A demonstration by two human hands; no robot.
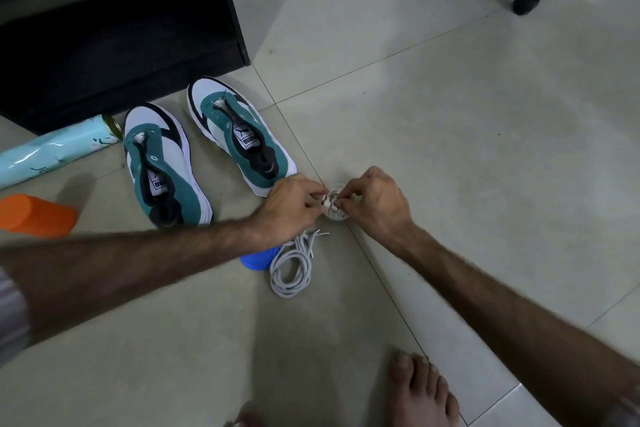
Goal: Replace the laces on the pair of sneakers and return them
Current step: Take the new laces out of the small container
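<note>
On the far left an orange container [36, 215] and a pale blue roll [52, 152] are lying on the tiled floor [450, 149], in front of a black shelf unit [114, 28]. Next to them the two sneakers are standing side by side with toes pointing away: the left sneaker [162, 163] and the right sneaker [239, 135]. Both are showing bare eyelets and open tongues, so I judge that the old laces are already out and no new lace is threaded yet.

Further right, near the heel of the right sneaker, the left hand [291, 208] and the right hand [374, 204] are meeting over a small bundle of white laces [333, 206]. Both hands are pinching this bundle with fingertips, probably untying or unwrapping it; I cannot tell whether it is resting on the floor. Just below the hands, a loose coil of grey laces [291, 267] is lying on the floor, beside a blue object [258, 258] half hidden under the left forearm. Which laces are the new ones I cannot tell.

What is remaining, in my judgement, is nearly everything: lacing both sneakers and returning them.
</note>
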